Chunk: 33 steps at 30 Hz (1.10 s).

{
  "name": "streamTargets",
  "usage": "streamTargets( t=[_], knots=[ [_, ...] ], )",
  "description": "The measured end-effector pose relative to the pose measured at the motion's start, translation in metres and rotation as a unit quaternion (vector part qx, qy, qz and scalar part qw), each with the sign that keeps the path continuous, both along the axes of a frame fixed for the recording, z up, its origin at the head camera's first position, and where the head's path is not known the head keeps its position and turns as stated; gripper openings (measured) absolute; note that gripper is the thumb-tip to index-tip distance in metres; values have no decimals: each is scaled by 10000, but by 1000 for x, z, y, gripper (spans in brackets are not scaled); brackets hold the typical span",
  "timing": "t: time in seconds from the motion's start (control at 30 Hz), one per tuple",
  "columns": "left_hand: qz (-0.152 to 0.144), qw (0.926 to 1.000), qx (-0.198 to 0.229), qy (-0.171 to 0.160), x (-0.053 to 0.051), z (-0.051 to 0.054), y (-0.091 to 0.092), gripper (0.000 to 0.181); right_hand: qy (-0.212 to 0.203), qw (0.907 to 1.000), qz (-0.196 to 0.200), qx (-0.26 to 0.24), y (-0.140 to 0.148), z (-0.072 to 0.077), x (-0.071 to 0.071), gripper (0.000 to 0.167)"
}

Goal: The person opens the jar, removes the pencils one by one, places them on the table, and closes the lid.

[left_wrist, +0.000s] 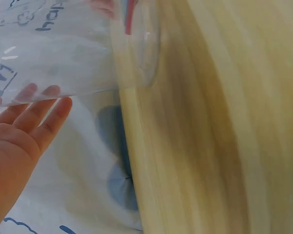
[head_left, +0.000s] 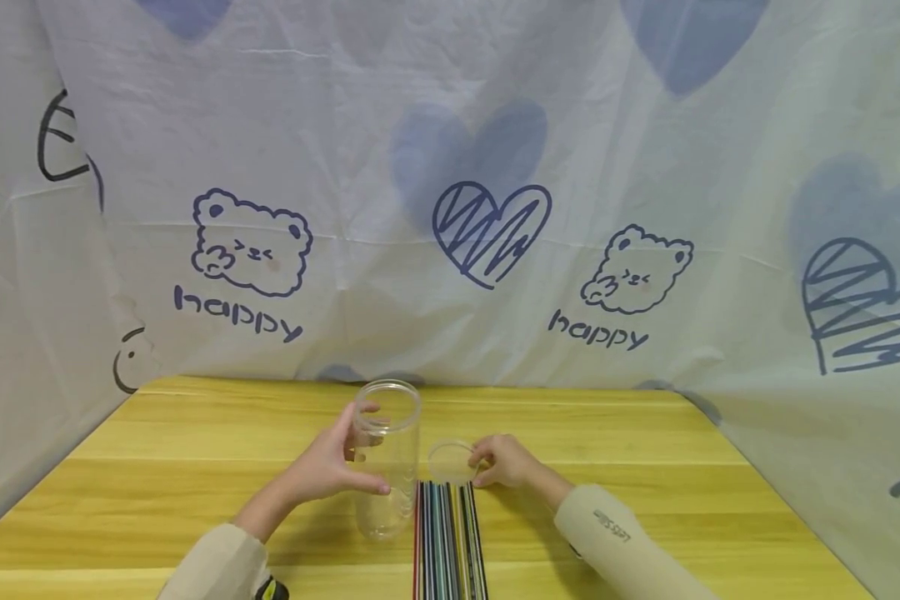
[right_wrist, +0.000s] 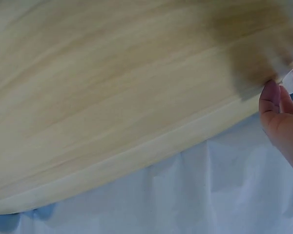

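A tall clear plastic jar (head_left: 399,467) stands over the table, its round mouth up and uncovered. My left hand (head_left: 318,471) grips its left side, thumb in front and fingers behind. In the left wrist view, fingertips of the left hand (left_wrist: 22,141) touch the see-through wall of the jar (left_wrist: 83,63). To the right, my right hand (head_left: 508,463) pinches the edge of a round clear lid (head_left: 448,463). Only part of the lid (right_wrist: 291,82) shows in the right wrist view. Below the lid lies a row of slim coloured sticks (head_left: 438,542), perhaps pencils, running toward me.
The yellow wood-grain table (head_left: 645,467) extends to both sides of the hands. Behind it hangs a pale cloth (head_left: 375,250) printed with hearts, bears and the word "happy", meeting the table's back edge and sides.
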<state>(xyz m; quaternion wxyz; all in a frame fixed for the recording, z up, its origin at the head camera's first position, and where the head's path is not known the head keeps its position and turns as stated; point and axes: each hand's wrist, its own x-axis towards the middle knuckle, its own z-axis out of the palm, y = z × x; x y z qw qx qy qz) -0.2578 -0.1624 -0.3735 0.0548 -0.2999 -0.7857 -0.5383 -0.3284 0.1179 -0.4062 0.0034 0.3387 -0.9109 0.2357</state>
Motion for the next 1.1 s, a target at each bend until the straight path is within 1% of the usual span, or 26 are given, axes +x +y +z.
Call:
streamTargets(
  t=[0.07,0.17,0.33,0.53,0.67,0.77,0.93,1.0,1.1],
  knots=[
    [-68,9999,-67,-119,1,0,0,90,-11,10000,4,-44,0,0,0,22],
    [-64,9997,-118,-193,2,0,1,89,-36,10000,37,-85,1,1,-1,17],
    [0,9997,-210,-94,2,2,2,86,-31,9999,106,-22,3,3,-2,12],
    [136,9992,-371,14,3,6,1,86,-128,9997,216,70,6,5,-3,15],
    [208,9986,-466,119,4,8,0,88,-182,9993,314,-61,9,7,-3,16],
    [227,9981,-511,256,3,7,-2,91,-315,9988,193,-331,12,9,-1,17],
    [240,9972,-551,439,2,7,-4,93,-563,9949,-296,-785,16,15,1,21],
    [253,9971,-555,457,2,7,-4,93,-567,9936,-390,-894,18,17,1,23],
    [216,9976,-500,417,3,8,-5,93,-544,9924,-382,-1037,21,20,-1,28]
  ],
)
